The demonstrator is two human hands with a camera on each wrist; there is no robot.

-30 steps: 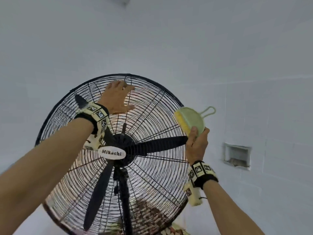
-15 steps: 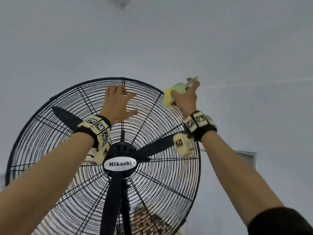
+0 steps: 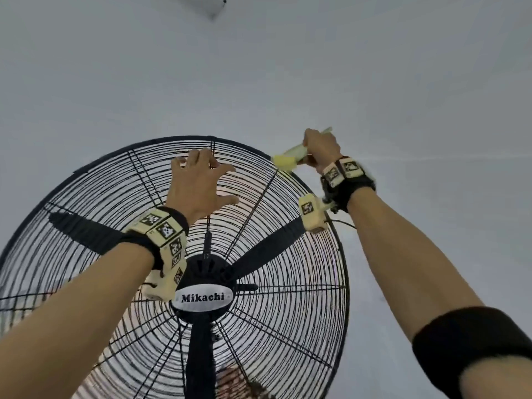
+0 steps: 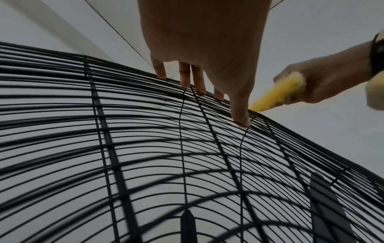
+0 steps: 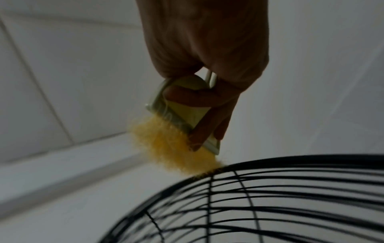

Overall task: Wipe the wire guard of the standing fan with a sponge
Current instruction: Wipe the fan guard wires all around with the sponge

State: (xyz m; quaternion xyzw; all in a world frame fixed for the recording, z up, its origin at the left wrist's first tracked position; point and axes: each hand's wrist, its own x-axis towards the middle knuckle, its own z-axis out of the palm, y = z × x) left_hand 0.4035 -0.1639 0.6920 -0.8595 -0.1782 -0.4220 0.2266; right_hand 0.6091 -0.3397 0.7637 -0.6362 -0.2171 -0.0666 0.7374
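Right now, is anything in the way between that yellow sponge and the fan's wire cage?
Nothing visible. The right hand grips the sponge, and its yellow edge already touches the outer rim of the wire guard at the upper right. The left hand rests its fingertips on the wires further left, apart from the sponge.

Wire guard (image 3: 121,180) fills lower left of head view; left hand (image 3: 198,182) on its upper centre; sponge (image 3: 285,162) touching upper-right rim, right hand (image 3: 322,152) just beside it.
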